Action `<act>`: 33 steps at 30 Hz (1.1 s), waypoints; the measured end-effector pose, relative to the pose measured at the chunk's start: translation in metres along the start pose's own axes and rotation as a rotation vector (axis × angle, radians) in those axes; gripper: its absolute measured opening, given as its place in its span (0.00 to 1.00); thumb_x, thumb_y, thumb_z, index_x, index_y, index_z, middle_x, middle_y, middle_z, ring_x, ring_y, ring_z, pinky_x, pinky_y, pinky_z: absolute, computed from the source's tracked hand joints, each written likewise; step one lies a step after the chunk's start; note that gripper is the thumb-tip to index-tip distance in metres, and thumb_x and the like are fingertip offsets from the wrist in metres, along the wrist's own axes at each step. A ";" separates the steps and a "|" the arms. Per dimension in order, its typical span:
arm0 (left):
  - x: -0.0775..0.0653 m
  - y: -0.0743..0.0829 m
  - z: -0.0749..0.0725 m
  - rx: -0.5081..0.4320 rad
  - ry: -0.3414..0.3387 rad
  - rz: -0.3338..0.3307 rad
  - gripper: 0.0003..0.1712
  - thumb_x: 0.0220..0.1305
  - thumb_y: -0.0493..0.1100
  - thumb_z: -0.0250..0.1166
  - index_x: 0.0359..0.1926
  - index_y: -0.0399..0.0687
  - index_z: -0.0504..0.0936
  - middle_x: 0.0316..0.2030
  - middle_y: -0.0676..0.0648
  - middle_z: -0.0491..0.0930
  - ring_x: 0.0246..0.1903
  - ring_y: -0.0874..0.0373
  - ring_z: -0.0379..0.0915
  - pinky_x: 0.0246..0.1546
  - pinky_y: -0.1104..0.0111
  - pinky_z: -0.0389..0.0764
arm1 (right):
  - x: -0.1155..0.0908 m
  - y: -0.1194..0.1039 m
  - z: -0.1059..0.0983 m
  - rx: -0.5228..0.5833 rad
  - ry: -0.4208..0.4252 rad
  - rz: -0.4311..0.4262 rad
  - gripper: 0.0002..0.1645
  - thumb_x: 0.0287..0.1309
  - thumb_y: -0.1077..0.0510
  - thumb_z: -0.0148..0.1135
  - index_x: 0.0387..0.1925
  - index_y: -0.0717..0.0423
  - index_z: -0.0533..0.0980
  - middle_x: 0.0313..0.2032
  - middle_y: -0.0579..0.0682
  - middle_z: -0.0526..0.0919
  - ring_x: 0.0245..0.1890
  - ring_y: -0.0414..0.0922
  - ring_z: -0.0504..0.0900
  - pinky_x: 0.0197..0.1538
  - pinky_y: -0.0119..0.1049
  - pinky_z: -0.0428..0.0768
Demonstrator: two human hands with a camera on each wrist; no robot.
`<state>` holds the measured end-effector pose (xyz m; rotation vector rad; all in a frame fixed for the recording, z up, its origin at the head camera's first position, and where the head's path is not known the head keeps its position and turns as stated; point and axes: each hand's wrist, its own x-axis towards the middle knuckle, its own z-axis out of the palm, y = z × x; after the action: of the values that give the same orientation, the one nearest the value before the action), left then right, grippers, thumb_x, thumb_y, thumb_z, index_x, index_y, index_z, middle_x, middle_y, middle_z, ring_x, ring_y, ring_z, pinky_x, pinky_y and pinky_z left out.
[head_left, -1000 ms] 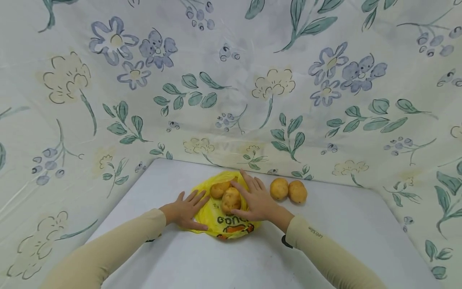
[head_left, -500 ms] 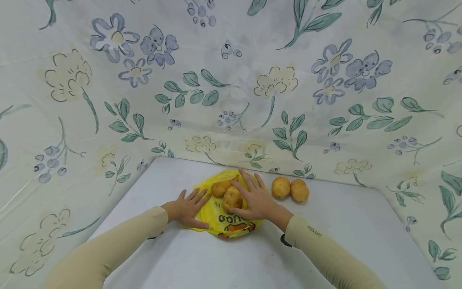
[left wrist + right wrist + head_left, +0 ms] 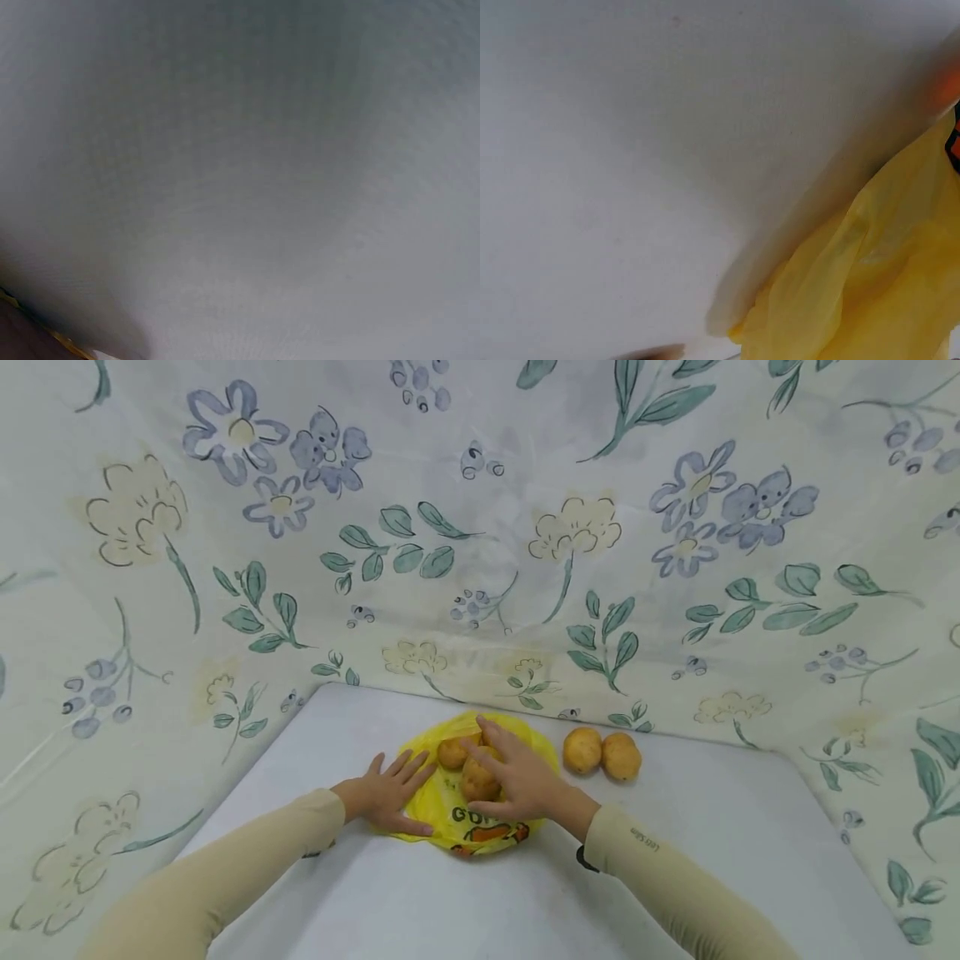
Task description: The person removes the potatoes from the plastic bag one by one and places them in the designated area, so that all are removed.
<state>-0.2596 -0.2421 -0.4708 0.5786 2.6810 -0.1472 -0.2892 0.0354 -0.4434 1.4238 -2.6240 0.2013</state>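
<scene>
A yellow plastic bag (image 3: pixel 444 812) with dark lettering and an orange print lies on the table, its mouth facing up. Inside sit a potato (image 3: pixel 478 782) at the front and another potato (image 3: pixel 450 752) behind it; part of a third shows beside them. My left hand (image 3: pixel 388 797) rests with spread fingers on the bag's left edge. Over the bag's right side is my right hand (image 3: pixel 525 783), fingers stretched across the potatoes and thumb near the front one. The right wrist view shows creased yellow plastic (image 3: pixel 885 285); the left wrist view is mostly blurred tabletop.
Two more potatoes, one (image 3: pixel 582 750) on the left and one (image 3: pixel 621 757) on the right, lie side by side to the right of the bag. A floral-printed sheet (image 3: pixel 495 593) rises behind the white table (image 3: pixel 720 835) and along its sides.
My right hand has shifted left, from the bag's right side to farther over the potatoes. The left hand stays on the bag's edge, and the two outside potatoes have not moved.
</scene>
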 end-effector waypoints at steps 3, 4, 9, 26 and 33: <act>-0.001 0.000 -0.001 -0.002 -0.001 0.008 0.67 0.53 0.88 0.42 0.79 0.51 0.40 0.79 0.42 0.32 0.78 0.38 0.29 0.69 0.31 0.38 | 0.000 -0.002 0.003 0.038 -0.051 -0.007 0.56 0.60 0.25 0.52 0.79 0.40 0.42 0.79 0.56 0.31 0.79 0.52 0.35 0.77 0.54 0.49; -0.001 0.001 -0.001 -0.006 0.004 0.009 0.67 0.53 0.88 0.42 0.79 0.51 0.40 0.79 0.42 0.33 0.78 0.38 0.30 0.69 0.31 0.38 | 0.001 -0.002 0.003 0.050 -0.072 0.001 0.56 0.60 0.25 0.52 0.79 0.39 0.41 0.79 0.56 0.29 0.79 0.52 0.33 0.77 0.54 0.48; -0.003 0.002 0.001 -0.008 0.003 0.000 0.66 0.53 0.87 0.43 0.79 0.50 0.41 0.79 0.42 0.33 0.78 0.38 0.30 0.69 0.31 0.39 | 0.002 -0.004 0.005 0.077 -0.159 0.052 0.57 0.59 0.22 0.49 0.79 0.32 0.35 0.78 0.52 0.23 0.79 0.51 0.28 0.78 0.55 0.43; -0.006 0.000 -0.006 -0.009 -0.016 0.017 0.67 0.53 0.87 0.42 0.79 0.50 0.38 0.79 0.42 0.30 0.78 0.39 0.27 0.70 0.32 0.36 | 0.012 0.002 0.014 0.217 -0.241 0.149 0.60 0.56 0.21 0.51 0.77 0.28 0.31 0.77 0.46 0.19 0.79 0.55 0.32 0.76 0.60 0.45; -0.005 0.002 -0.003 -0.004 -0.016 0.007 0.67 0.53 0.88 0.41 0.79 0.50 0.39 0.79 0.42 0.31 0.78 0.39 0.29 0.70 0.32 0.38 | 0.012 0.003 0.012 0.227 -0.273 0.165 0.60 0.56 0.18 0.47 0.77 0.29 0.30 0.78 0.48 0.20 0.79 0.53 0.32 0.78 0.55 0.41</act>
<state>-0.2558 -0.2411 -0.4663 0.5836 2.6623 -0.1437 -0.2991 0.0248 -0.4527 1.3865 -3.0300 0.3581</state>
